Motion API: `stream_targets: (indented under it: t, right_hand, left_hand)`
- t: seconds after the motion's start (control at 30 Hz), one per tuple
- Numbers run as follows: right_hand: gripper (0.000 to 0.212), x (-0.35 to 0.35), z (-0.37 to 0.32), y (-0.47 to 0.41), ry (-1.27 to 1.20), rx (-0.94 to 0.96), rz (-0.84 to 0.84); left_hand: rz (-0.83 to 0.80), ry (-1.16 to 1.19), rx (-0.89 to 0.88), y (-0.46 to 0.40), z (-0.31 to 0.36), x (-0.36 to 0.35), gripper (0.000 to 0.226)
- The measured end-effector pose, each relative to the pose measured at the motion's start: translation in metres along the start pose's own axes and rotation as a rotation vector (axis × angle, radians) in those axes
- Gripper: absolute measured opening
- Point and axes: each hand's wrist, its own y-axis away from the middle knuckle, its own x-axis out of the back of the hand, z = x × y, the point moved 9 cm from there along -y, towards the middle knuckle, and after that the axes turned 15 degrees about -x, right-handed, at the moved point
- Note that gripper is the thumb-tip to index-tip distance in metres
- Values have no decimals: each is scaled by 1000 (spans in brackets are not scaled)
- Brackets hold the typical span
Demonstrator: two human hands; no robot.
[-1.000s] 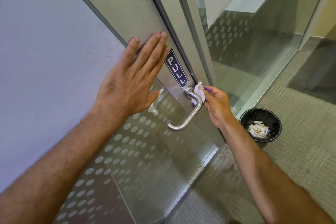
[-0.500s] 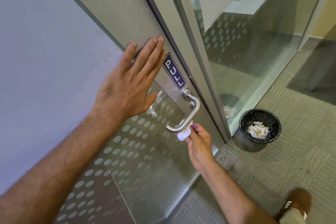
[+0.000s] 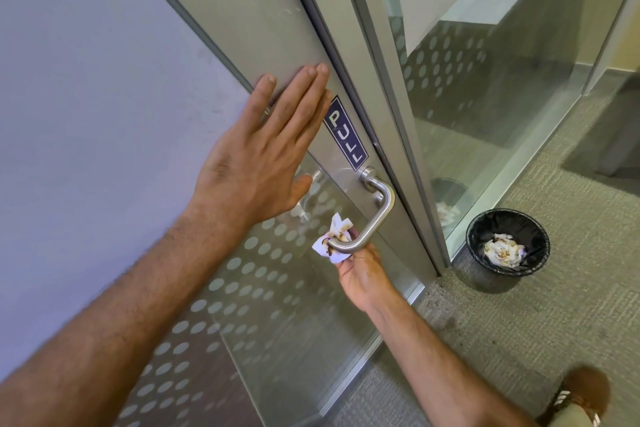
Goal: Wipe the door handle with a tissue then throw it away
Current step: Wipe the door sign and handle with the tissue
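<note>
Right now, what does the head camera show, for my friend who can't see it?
The right hand presses a stained tissue around the lower end of a metal door handle. The left hand lies flat on the door beside a PULL sign; a bin stands nearby.

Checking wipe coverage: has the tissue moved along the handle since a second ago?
Yes. The tissue, pinched in the right hand, went from the door handle top, beside the PULL sign, down to its lower end.
</note>
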Motion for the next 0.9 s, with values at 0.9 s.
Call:
stream_targets:
  t: [0.9]
  right_hand:
    - [8,-149,-137,72,1305,1338,461]
  left_hand:
    - [21,5,-1,1,3,-1,106]
